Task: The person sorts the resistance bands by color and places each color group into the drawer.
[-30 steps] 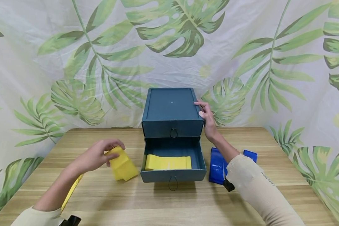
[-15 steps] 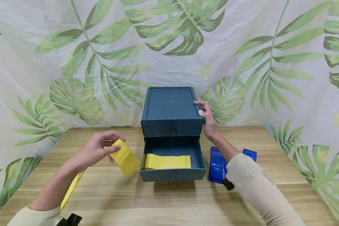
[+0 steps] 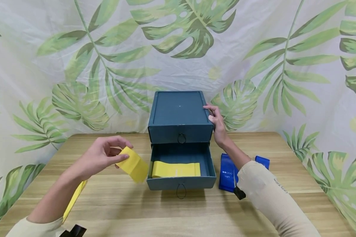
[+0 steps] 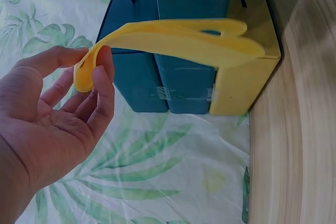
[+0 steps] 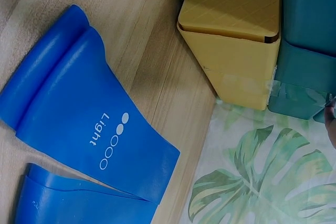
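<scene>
My left hand (image 3: pixel 102 158) pinches one end of a folded yellow resistance band (image 3: pixel 133 164) between thumb and fingers. The band's free end hangs just left of a pulled-out blue drawer (image 3: pixel 181 184); in the left wrist view it sticks out sideways as a doubled strip (image 4: pixel 157 38). Inside the drawer lies another yellow band (image 3: pixel 176 170), flat toward the front left. My right hand (image 3: pixel 219 128) rests on the upper right edge of the blue drawer unit (image 3: pixel 179 110), fingertips on its top. Only a bit of that hand (image 5: pixel 331 121) shows in the right wrist view.
Right of the drawers lie blue bands (image 3: pixel 226 172), one printed "Light". A yellow strip (image 3: pixel 74 200) lies partly behind the left forearm. Under the blue units stands a yellow drawer unit (image 5: pixel 231 61), taped to them. Leaf-patterned cloth hangs behind the wooden table (image 3: pixel 184 217).
The left hand has lifted the yellow band slightly, up and to the right, closer to the open drawer. The right hand stays on the unit's edge.
</scene>
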### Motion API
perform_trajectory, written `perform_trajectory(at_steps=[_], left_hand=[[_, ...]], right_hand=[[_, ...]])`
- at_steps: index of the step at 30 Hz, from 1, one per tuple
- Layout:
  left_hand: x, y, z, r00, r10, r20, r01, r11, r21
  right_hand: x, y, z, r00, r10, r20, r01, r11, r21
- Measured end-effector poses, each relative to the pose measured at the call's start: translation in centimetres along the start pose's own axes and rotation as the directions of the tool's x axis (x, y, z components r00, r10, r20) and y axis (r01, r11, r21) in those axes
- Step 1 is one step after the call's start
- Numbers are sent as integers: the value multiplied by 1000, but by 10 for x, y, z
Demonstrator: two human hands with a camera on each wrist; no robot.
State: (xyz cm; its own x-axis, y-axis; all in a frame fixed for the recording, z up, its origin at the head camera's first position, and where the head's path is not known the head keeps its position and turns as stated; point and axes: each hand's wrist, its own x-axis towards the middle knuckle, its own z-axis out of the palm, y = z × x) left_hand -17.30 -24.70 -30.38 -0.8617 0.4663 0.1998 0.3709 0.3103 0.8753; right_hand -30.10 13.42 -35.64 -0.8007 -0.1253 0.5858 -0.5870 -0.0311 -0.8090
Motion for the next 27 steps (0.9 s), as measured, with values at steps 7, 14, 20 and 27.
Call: perform_trajectory(at_steps=[7,14,20,27], left_hand=[[0,4,3,999,42,19,-41,999,-16],[2,14,3,995,98,17,-96,994,-53],[5,26,4,993,117,6,-116,987,-109],[9,39,9,993,114,16,-111,984,-142]], right_hand=[[0,1,-1,1000,-3,1,3,1000,-5],[-1,0,-1,1000,5,8,-5,1000,-6],[0,0,-2,1000,2,5,-2,1000,-5],[-1,0,-1,1000,7,6,-7,1000,4]])
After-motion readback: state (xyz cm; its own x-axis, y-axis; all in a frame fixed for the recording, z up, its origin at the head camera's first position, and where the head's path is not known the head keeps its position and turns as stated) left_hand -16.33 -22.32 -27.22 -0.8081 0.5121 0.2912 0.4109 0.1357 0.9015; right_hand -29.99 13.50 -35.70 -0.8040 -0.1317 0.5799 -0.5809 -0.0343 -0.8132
